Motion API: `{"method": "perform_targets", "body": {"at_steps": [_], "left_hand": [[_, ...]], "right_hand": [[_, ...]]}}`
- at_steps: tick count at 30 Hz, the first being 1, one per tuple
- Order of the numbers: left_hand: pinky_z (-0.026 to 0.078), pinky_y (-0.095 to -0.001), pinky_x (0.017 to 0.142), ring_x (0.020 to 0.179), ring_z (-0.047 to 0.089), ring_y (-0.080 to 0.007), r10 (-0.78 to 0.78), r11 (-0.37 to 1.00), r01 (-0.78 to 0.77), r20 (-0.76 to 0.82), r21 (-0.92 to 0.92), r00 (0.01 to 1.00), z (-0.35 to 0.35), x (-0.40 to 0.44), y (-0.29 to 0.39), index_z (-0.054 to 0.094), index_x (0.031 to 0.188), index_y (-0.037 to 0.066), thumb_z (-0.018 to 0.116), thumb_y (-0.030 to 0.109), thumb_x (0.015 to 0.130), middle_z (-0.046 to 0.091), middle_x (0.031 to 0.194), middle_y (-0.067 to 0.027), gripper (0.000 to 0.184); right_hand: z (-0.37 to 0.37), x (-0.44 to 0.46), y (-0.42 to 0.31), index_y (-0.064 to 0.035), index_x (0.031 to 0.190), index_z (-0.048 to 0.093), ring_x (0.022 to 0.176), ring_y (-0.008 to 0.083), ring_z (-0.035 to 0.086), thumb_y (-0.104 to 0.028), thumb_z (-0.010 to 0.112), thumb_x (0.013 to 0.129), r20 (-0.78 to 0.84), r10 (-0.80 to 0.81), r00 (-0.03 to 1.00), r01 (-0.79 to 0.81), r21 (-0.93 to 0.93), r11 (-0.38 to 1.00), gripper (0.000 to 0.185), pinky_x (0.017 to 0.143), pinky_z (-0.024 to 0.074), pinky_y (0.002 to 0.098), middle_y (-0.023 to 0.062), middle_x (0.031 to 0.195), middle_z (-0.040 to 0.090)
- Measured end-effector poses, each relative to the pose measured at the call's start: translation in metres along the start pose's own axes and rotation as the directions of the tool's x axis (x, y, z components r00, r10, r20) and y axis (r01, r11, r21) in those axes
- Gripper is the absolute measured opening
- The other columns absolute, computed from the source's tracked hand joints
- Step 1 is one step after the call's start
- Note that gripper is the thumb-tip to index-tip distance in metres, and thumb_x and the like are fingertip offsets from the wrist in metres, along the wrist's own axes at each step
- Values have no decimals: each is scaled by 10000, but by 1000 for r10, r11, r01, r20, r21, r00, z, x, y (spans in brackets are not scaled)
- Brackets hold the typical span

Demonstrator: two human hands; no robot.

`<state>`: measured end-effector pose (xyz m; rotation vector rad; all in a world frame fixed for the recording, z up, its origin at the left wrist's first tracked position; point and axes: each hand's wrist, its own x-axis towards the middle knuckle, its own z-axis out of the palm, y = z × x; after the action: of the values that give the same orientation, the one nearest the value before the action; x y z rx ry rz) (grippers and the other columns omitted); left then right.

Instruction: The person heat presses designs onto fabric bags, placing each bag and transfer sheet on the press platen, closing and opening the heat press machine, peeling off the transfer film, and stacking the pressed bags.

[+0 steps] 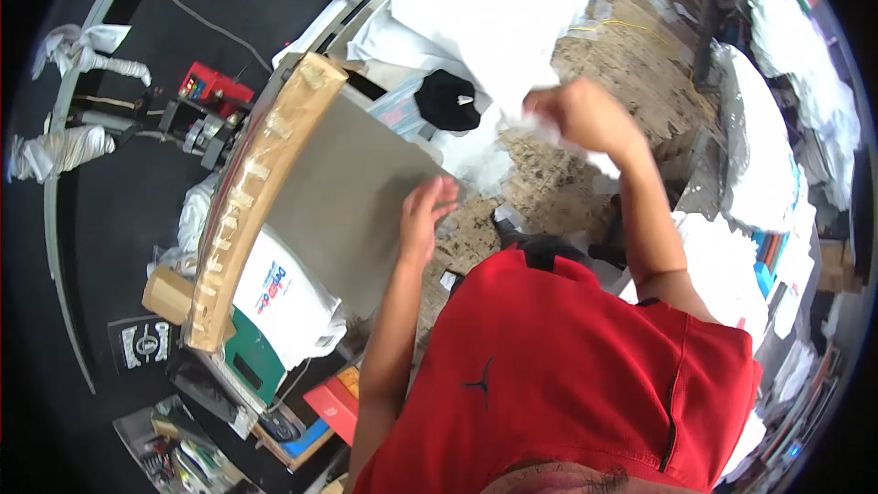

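My left hand [426, 217] is over the right edge of a flat grey board [338, 183], its fingers apart and nothing in them. Higher up and to the right, my right hand [585, 119] is closed on thin, crumpled white material [544, 131], smeared by motion; I cannot tell its exact kind. Left of that hand lies a black cap-like cloth item [447, 101] with a small white tag. Beyond it, a large white cloth [498, 5] spreads over the surface. A white T-shirt [283, 297] with red and blue print lies beside the grey board.
A long cardboard strip [265, 192] patched with tape borders the board on the left. Scraps litter the stained wooden floor [558, 165]. Plastic-wrapped white bundles [759, 137] are stacked on the right. A red box [334, 407] stands at lower left.
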<state>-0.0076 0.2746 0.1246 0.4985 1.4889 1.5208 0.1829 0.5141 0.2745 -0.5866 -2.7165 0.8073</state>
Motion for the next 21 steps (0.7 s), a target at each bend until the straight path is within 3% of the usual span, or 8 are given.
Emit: {"method": "perform_targets", "body": {"at_steps": [3, 5, 9, 11, 12, 15, 18, 21], "left_hand": [[526, -322, 881, 942, 666, -176, -342, 891, 365, 130, -270, 931, 34, 45, 9, 649, 1145, -22, 658, 312, 965, 704, 1043, -76, 380], [526, -346, 878, 963, 665, -194, -500, 840, 543, 414, 16, 761, 51, 70, -53, 647, 1165, -25, 660, 250, 933, 699, 1063, -97, 360], [448, -321, 1009, 1111, 583, -164, -66, 994, 14, 510, 104, 858, 70, 47, -106, 545, 1349, -46, 584, 44, 907, 652, 1239, -79, 452], [414, -315, 1054, 1208, 535, -148, 25, 998, 14, 540, -68, 841, 58, 26, -92, 470, 1429, -20, 563, 13, 946, 596, 1322, -69, 493], [408, -311, 1063, 1208, 536, -149, 220, 957, -278, 414, 86, 883, 45, 28, -106, 427, 1458, -12, 572, 31, 962, 582, 1339, -69, 519], [402, -330, 1079, 1211, 547, -167, 217, 973, -201, 160, -110, 963, -10, -10, -58, 439, 1416, -35, 555, 39, 982, 579, 1364, -115, 455], [447, -319, 1009, 1128, 588, -163, 264, 964, -266, -237, 24, 935, -84, -44, -50, 486, 1375, -17, 570, 80, 994, 635, 1255, -95, 402], [477, -304, 910, 1021, 618, -159, 323, 944, -243, -486, 221, 812, -165, -70, -104, 541, 1307, -13, 597, 121, 994, 682, 1126, -91, 344]], "right_hand": [[58, -42, -28, -108, 928, 708, 737, 346, 664, -76, 671, 707, 270, -171, 948, 149, 100, 984, 226, 684, 510, 441, 169, 768, 681], [103, -61, -48, -117, 916, 711, 716, 351, 650, -114, 652, 754, 460, -201, 865, 182, 86, 980, 173, 685, 500, 458, 166, 758, 671], [135, -87, -62, -85, 920, 708, 742, 328, 678, -111, 630, 807, 502, -204, 840, 124, 188, 974, 140, 676, 521, 408, 148, 764, 692], [135, -96, -22, -61, 931, 710, 773, 298, 703, -91, 624, 809, 428, -187, 884, -129, 608, 783, 153, 698, 536, 382, 158, 805, 712], [131, -94, 2, -48, 949, 710, 786, 286, 710, -92, 620, 817, 387, -66, 920, -182, 570, 801, 166, 713, 539, 381, 164, 832, 720], [150, -77, 77, -22, 1013, 709, 804, 272, 715, -210, 664, 867, -53, 417, 907, -410, 110, 906, 243, 726, 537, 380, 161, 863, 730], [189, -59, 120, -22, 1128, 681, 849, 238, 688, -499, 708, 883, 238, 476, 847, -520, 178, 835, 536, 735, 529, 361, 162, 960, 728], [224, -40, 92, -21, 1265, 611, 896, 207, 663, -513, 695, 893, 563, 369, 740, -619, 354, 701, 622, 735, 526, 336, 142, 1082, 714]]}}
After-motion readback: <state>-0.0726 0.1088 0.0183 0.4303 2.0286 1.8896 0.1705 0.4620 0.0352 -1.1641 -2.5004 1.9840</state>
